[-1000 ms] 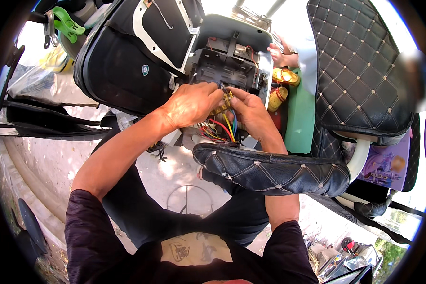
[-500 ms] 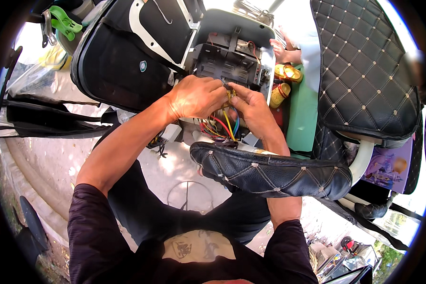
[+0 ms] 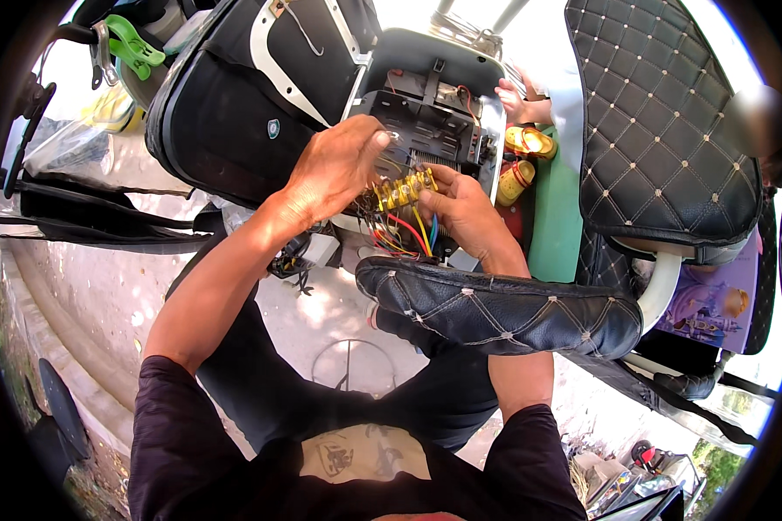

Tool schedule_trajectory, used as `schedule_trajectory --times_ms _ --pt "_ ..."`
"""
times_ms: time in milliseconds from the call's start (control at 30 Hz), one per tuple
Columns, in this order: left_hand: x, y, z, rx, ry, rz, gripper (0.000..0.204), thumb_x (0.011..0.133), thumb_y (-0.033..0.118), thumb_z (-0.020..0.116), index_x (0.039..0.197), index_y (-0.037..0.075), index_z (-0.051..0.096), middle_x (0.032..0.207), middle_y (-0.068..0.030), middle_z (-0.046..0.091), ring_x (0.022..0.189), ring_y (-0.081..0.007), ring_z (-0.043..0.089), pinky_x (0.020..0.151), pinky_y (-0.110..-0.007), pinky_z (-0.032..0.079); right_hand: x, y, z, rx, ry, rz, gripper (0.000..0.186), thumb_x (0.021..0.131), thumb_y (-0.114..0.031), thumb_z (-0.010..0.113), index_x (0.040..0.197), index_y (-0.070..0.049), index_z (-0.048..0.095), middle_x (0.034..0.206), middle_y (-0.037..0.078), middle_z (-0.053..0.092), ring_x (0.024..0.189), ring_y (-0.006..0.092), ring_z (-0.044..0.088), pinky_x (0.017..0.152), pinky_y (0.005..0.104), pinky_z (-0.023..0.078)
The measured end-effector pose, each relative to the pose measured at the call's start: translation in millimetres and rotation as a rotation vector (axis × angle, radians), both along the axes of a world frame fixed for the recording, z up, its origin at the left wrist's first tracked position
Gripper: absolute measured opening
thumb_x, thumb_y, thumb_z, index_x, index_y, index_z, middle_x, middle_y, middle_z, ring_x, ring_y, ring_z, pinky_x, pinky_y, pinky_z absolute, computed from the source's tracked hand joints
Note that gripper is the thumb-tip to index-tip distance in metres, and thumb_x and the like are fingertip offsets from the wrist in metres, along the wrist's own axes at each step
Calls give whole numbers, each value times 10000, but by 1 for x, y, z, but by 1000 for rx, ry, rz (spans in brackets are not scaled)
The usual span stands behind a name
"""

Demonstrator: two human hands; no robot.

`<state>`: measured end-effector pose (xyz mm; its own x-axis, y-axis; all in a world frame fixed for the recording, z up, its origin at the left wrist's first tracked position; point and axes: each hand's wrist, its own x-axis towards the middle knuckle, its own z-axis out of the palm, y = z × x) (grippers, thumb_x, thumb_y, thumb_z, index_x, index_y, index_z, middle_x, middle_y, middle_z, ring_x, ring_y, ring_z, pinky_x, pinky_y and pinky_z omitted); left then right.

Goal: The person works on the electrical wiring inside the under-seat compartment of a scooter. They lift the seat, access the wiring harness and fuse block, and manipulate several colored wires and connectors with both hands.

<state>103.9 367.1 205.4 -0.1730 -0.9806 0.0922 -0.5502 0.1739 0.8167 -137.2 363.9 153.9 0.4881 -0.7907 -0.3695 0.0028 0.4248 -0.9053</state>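
My right hand (image 3: 471,211) pinches one end of a yellow, see-through ribbed connector strip (image 3: 405,189) between thumb and fingers. The strip lies slantwise in front of an opened grey compartment (image 3: 495,87). My left hand (image 3: 337,163) is at the strip's other end, back of the hand up and thumb raised; its other fingers are hidden, so its grip cannot be seen. Red, yellow and blue wires (image 3: 423,227) hang below the strip. Inside the compartment sits a black slotted metal box (image 3: 426,117).
A black padded seat (image 3: 226,130) is tipped up at the left. A quilted armrest (image 3: 495,308) passes over my right forearm, and a quilted backrest (image 3: 669,122) stands at the right. Yellow shoes (image 3: 517,178) and another person's bare foot (image 3: 526,102) are beside the compartment.
My left hand has drawn left and up, apart from my right hand. The yellow strip, mostly covered by fingers before, now shows between the hands. The view has shifted slightly.
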Motion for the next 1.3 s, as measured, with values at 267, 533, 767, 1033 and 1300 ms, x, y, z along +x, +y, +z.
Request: schedule_trajectory --times_ms 267,533,767,1033,1300 --pt "-6 -12 -18 -20 -131 -140 281 928 227 674 1117 23 717 1128 -142 675 1063 -403 668 909 -478 537 0 -1 1 -15 3 17 551 986 -36 644 1485 97 454 1140 53 652 813 94 562 746 235 499" --pt "3 -26 -33 57 -106 -234 329 886 255 666 1103 23 750 1088 -173 731 1029 -419 693 892 -483 547 1 -1 6 -74 41 65 564 995 -59 645 1498 103 446 1126 47 660 819 87 558 758 236 492" --pt "5 -32 -30 157 -137 -261 331 881 256 666 1091 17 755 1052 -190 741 1013 -410 706 879 -485 550 1 -2 3 -52 23 59 554 995 -55 647 1490 109 459 1112 44 677 807 86 569 742 235 493" --pt "6 -32 -39 9 -118 -303 325 887 257 659 1083 16 756 1017 -198 743 996 -417 706 875 -486 547 2 0 6 19 6 -31 522 991 -48 666 1464 100 502 1097 44 692 804 81 577 735 224 492" --pt "2 -30 -18 251 -175 -236 351 873 281 641 1073 15 753 956 -231 752 960 -420 723 864 -492 550 5 0 10 -58 16 73 557 981 -53 673 1487 96 493 1092 25 681 796 88 552 771 247 491"
